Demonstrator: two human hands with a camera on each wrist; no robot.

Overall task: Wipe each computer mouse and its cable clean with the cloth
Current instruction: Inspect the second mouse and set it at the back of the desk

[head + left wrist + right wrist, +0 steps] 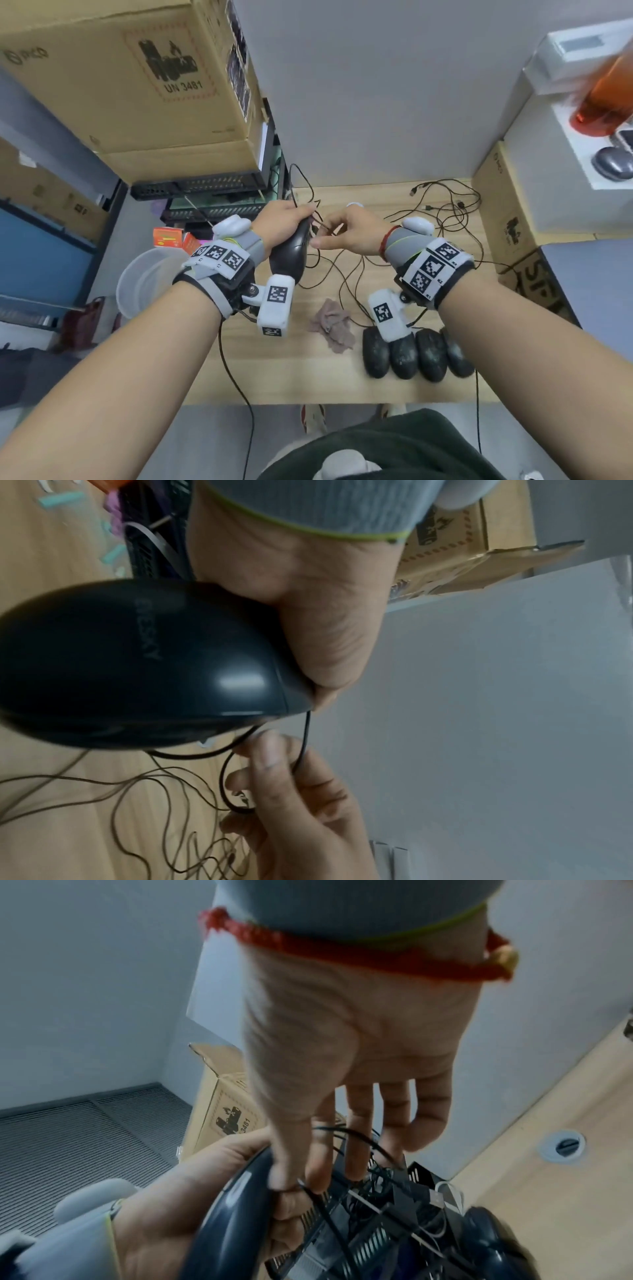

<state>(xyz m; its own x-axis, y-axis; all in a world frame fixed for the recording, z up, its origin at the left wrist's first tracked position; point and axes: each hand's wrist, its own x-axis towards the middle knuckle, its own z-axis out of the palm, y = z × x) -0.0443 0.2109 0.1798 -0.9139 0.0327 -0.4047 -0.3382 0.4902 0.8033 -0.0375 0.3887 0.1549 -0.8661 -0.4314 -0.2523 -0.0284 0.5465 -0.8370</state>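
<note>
Black mouse point(291, 250) hides left hand's point(286, 222) fingers.

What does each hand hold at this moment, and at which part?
The left hand grips a black mouse around its front end. The right hand pinches that mouse's thin black cable close to where it leaves the mouse.

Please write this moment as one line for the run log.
left hand: holds black mouse | right hand: pinches its cable | cloth: lies on table, untouched
</note>
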